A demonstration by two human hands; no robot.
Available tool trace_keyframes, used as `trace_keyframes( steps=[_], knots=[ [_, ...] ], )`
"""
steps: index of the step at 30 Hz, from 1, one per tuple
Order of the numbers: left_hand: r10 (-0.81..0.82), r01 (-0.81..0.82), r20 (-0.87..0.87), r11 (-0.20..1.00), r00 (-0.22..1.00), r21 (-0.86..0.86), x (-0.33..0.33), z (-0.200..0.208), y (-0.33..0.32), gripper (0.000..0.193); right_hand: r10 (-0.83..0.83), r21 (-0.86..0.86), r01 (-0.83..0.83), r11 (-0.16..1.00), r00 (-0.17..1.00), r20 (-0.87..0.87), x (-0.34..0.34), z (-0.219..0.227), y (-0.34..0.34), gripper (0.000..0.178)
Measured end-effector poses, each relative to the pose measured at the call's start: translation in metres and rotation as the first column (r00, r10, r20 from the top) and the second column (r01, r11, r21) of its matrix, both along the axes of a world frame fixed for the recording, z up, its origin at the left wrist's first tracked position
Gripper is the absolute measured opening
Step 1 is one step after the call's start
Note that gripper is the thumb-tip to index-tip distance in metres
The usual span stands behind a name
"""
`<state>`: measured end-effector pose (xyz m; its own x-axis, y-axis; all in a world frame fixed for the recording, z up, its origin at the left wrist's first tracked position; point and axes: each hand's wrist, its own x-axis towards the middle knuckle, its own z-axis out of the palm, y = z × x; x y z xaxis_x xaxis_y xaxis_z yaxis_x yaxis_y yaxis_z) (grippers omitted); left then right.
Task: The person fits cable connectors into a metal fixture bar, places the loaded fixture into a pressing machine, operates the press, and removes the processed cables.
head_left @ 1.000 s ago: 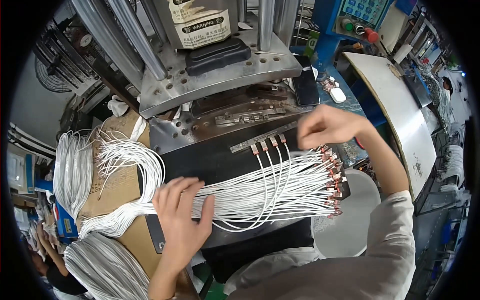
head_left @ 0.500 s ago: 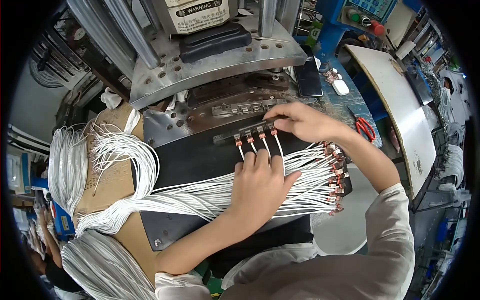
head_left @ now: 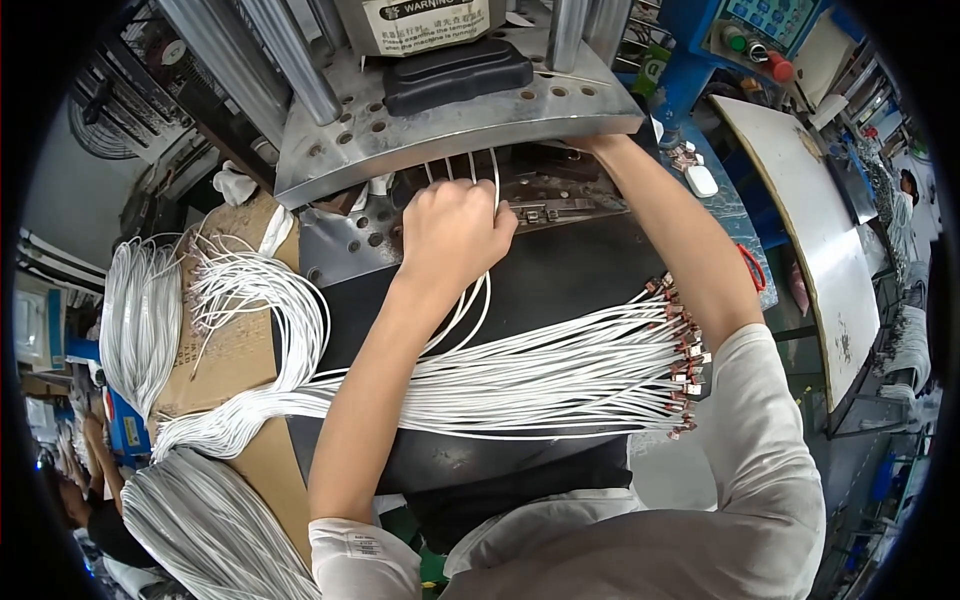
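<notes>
My left hand [head_left: 452, 232] is closed around several white cables [head_left: 484, 296], whose far ends rise past the knuckles and disappear beneath the thick steel plate [head_left: 460, 144] of a press. My right hand [head_left: 598, 142] reaches under the same plate at its right end; the fingers are hidden there, so their grip does not show. A narrow metal mould bar [head_left: 550, 212] lies on the lower press bed, right of my left hand. Nearer to me, a large bundle of white cables [head_left: 540, 375] stretches across the black work surface, its small reddish-and-metal connectors [head_left: 690, 375] at the right.
Coiled cable bundles [head_left: 140, 330] rest on cardboard [head_left: 235, 355] at the left. A black block [head_left: 460, 76] sits on the steel plate between upright columns [head_left: 290, 65]. At the right are a white case [head_left: 701, 180], a red-handled tool [head_left: 752, 268] and a control panel [head_left: 770, 25].
Both hands have moved forward to the press, the left also leftward. The dark bar holding the connectors has left the black surface and is out of sight; its cables now run under the plate.
</notes>
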<state>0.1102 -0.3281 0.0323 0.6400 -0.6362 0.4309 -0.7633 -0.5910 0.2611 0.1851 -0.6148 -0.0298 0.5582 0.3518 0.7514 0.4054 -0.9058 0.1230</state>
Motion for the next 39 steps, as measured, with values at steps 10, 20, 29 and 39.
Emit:
trace_keyframes(
  steps=[10, 20, 29, 39],
  knots=[
    [0.026, -0.027, 0.022, 0.997, 0.999, 0.069, 0.002, -0.006, 0.017, 0.029, -0.174, 0.086, 0.222, 0.971, 0.908, -0.382, -0.049, 0.052, 0.089, 0.031],
    [-0.841, -0.32, -0.514, 0.54, -0.171, -0.778, -0.222, -0.036, 0.213, 0.059, 0.712, 0.953, 0.153, 0.263, -0.697, -0.085, -0.378, 0.016, 0.142, 0.058],
    [-0.551, -0.899, -0.82, 0.267, 0.152, -0.346, -0.295, -0.196, 0.222, 0.066, 0.68, 0.689, 0.581, -0.434, 0.713, -0.174, -0.473, -0.147, 0.179, 0.04],
    [-0.349, -0.928, -0.909, 0.206, 0.229, -0.312, -0.283, -0.185, 0.219, 0.051, 0.422, 0.518, 0.387, -0.763, 0.905, -0.055, -0.45, -0.157, 0.202, 0.069]
  ],
)
